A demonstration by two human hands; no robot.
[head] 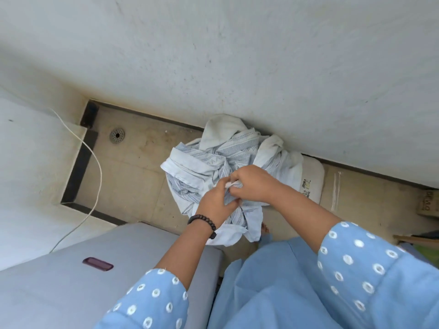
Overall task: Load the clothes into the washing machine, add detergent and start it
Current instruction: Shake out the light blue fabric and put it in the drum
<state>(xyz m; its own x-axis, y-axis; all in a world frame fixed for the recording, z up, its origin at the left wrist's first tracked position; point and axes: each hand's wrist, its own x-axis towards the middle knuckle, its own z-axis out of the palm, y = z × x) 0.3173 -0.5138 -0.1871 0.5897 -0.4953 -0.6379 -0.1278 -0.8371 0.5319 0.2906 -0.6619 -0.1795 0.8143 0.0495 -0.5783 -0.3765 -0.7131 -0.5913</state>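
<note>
A heap of pale blue patterned and white clothes (213,157) fills a white container (313,176) on the floor by the wall. My left hand (217,203), with a dark bead bracelet on the wrist, and my right hand (251,184) meet over the heap, both pinching a fold of the pale blue cloth. The grey top of the washing machine (71,281) lies at the lower left, lid down, with a dark purple handle recess (97,264). No detergent is in view.
A round floor drain (117,135) sits in the beige tiled floor corner. A white cable (95,167) hangs down the left wall. A cardboard box (428,203) and other items stand at the right edge. My bare foot (264,230) shows below the clothes.
</note>
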